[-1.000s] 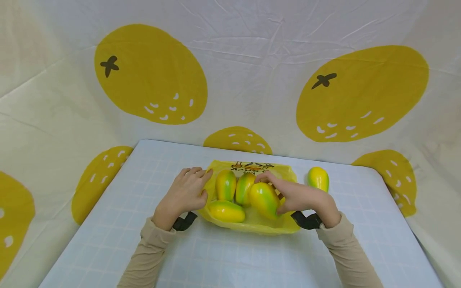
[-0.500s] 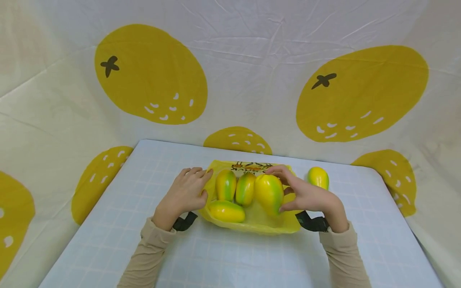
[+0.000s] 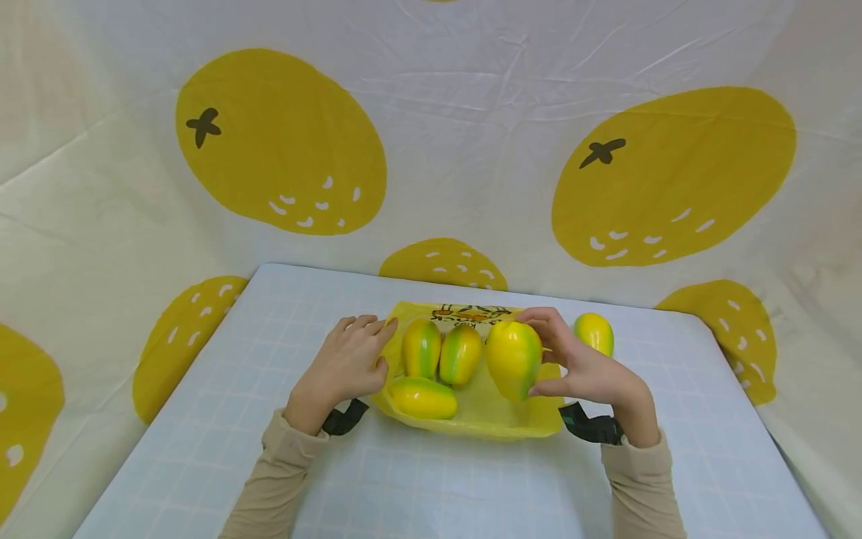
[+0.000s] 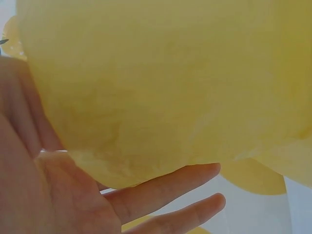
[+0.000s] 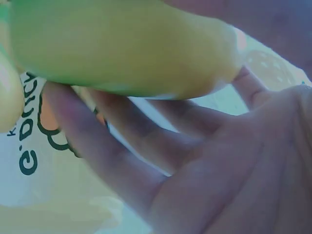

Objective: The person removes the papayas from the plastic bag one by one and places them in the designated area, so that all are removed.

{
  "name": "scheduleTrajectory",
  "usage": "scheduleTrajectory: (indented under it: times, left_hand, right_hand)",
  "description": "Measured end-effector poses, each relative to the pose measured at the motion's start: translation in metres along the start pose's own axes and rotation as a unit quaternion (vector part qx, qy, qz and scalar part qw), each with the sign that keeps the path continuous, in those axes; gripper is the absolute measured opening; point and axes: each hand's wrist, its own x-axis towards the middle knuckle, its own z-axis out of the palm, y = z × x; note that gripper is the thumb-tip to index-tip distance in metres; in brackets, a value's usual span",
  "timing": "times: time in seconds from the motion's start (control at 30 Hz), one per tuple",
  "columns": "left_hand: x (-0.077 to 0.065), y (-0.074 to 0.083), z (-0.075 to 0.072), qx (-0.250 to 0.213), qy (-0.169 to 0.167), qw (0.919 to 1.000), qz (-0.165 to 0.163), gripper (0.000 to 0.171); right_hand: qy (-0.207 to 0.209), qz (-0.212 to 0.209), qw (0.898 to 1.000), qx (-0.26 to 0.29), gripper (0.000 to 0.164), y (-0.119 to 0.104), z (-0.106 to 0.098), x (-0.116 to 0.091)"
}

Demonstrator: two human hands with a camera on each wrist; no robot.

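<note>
My right hand point(image 3: 592, 370) grips a shiny yellow-green mango point(image 3: 513, 359) at the right side of a yellow plastic bag point(image 3: 471, 427). Its thumb is at the fruit's lower end and its fingers are on the far side; the right wrist view shows these fingers point(image 5: 126, 165) along the mango. Fingertips of my left hand point(image 3: 346, 359) touch the bag's left edge. Two straight fingers point(image 4: 165, 192) show beside the bag's wall in the left wrist view; the wall hides part of that hand. Inside the bag are two upright mangoes point(image 3: 421, 349) and one lying sideways point(image 3: 423, 397).
One more mango point(image 3: 594, 334) is on the pale checked table point(image 3: 431, 486), right of the bag and partly behind my right hand. A white cloth point(image 3: 465, 150) with large yellow fruit prints hangs beyond the table's far edge.
My right hand has moved right and turned the gripped mango more upright, away from the mangoes beside it. My left hand has stayed at the bag's edge.
</note>
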Motion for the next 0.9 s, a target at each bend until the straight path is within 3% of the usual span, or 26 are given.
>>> scheduleTrajectory:
  times: [0.3, 0.57, 0.77, 0.9]
  left_hand:
    - [-0.001, -0.001, 0.001, 0.008, 0.002, 1.0000, 0.001, 0.053]
    - [0.000, -0.001, 0.001, 0.007, 0.000, 1.0000, -0.001, 0.053]
    - [0.000, -0.001, 0.001, 0.006, -0.004, 1.0000, -0.005, 0.053]
    - [0.001, 0.000, 0.001, 0.003, -0.004, 1.0000, -0.002, 0.053]
  right_hand:
    - [0.068, -0.070, 0.994, 0.046, 0.094, 0.008, 0.000, -0.009]
    - [0.124, -0.173, 0.973, 0.088, 0.100, 0.012, -0.005, -0.015]
    - [0.161, -0.212, 0.959, 0.096, 0.103, 0.016, -0.009, -0.022]
    - [0.179, -0.215, 0.955, 0.102, 0.104, 0.017, -0.014, -0.028]
